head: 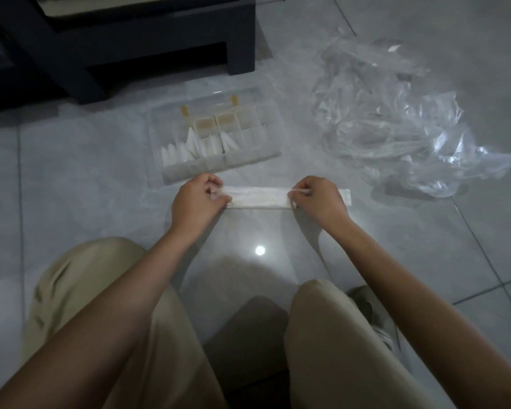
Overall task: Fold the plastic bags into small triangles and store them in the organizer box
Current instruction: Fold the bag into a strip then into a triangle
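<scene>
The plastic bag strip (258,198), folded long, flat and whitish, lies on the tiled floor (71,178) just in front of the organizer box (186,174). Its left end is hidden under the left hand (196,202). Both hands pinch it with curled fingers, the right hand (317,199) short of the far end. Folded triangles (192,144) stand in the box, and hazy loose bags (396,125) are heaped to the right.

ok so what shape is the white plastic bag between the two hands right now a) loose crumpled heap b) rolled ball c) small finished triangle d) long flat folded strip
d: the white plastic bag lies as a long flat strip on the grey tiled floor, the left hand pinching one end and the right hand pinching near the other.
</scene>
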`<move>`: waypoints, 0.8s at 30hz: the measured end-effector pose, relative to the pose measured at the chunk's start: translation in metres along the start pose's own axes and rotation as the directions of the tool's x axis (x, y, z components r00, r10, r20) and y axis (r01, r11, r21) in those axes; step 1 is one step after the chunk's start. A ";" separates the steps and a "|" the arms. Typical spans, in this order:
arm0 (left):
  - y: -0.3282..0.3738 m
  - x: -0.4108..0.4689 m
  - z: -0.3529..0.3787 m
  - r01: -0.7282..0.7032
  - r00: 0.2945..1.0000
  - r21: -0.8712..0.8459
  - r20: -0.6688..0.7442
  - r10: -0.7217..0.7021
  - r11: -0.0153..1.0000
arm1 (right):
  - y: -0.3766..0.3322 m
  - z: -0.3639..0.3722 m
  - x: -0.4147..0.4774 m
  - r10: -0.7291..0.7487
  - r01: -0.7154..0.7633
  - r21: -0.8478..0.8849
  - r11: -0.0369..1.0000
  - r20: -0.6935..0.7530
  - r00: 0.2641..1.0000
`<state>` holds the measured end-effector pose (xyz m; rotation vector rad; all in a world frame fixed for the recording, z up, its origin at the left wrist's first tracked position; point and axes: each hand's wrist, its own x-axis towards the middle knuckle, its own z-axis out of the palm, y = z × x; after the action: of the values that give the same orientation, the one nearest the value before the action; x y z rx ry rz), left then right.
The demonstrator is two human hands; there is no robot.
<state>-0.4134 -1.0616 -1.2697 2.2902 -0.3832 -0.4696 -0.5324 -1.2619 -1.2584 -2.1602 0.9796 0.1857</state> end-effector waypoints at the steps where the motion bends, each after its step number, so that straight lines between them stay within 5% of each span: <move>1: 0.000 0.001 0.000 0.006 1.000 -0.001 -0.011 -0.006 1.000 | -0.001 0.000 0.001 0.008 -0.008 0.001 1.000 -0.002 1.000; 13: -0.003 0.002 0.006 -0.132 0.989 0.166 -0.047 0.141 0.977 | -0.002 0.009 -0.002 0.014 -0.026 -0.068 0.997 -0.177 0.984; 24: -0.008 0.005 0.013 -0.169 0.975 0.216 -0.107 0.195 0.962 | 0.003 0.014 -0.008 0.021 -0.013 0.036 0.999 -0.234 0.972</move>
<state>-0.4136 -1.0667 -1.2848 2.4398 -0.5974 -0.1966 -0.5372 -1.2492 -1.2665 -2.1775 1.1243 -0.0799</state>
